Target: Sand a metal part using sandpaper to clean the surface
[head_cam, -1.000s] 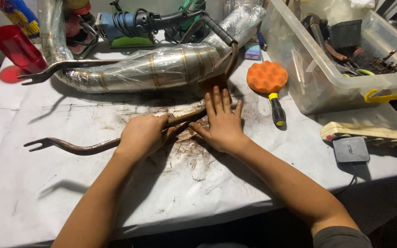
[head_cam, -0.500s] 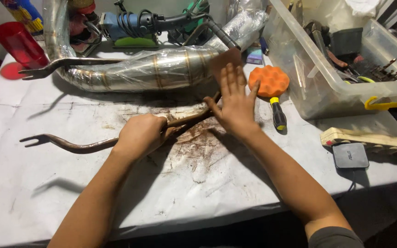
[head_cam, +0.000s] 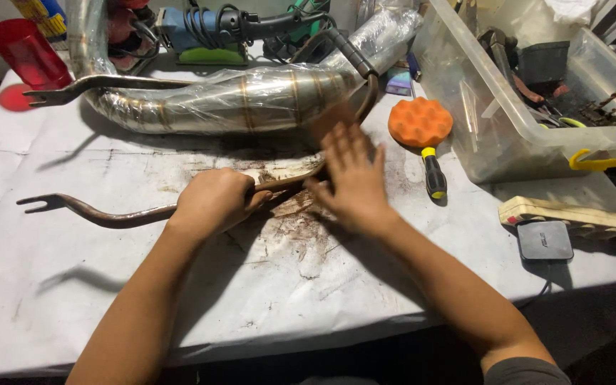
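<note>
A long rusty bent metal rod [head_cam: 122, 216] with a forked left end lies across the white-covered table [head_cam: 73, 299]. My left hand [head_cam: 212, 199] is closed around the rod near its middle. My right hand [head_cam: 354, 182] lies flat, fingers spread, pressing a brown abrasive sheet [head_cam: 331, 117] onto the rod's right part; the hand and sheet are motion-blurred. Brown rust dust [head_cam: 301, 228] covers the table under both hands.
A shiny plastic-wrapped exhaust pipe [head_cam: 251, 100] lies just behind the rod. An orange foam-pad tool [head_cam: 420, 121] sits right of my right hand, beside a clear plastic bin [head_cam: 507, 153] of tools. A power strip [head_cam: 572, 214], black adapter [head_cam: 545, 240], red cup [head_cam: 26, 53] and blue power tool [head_cam: 201, 28] ring the area.
My right hand slid away along the rod toward the exhaust pipe, then came back toward me. My left hand kept its grip and the rod barely shifted.
</note>
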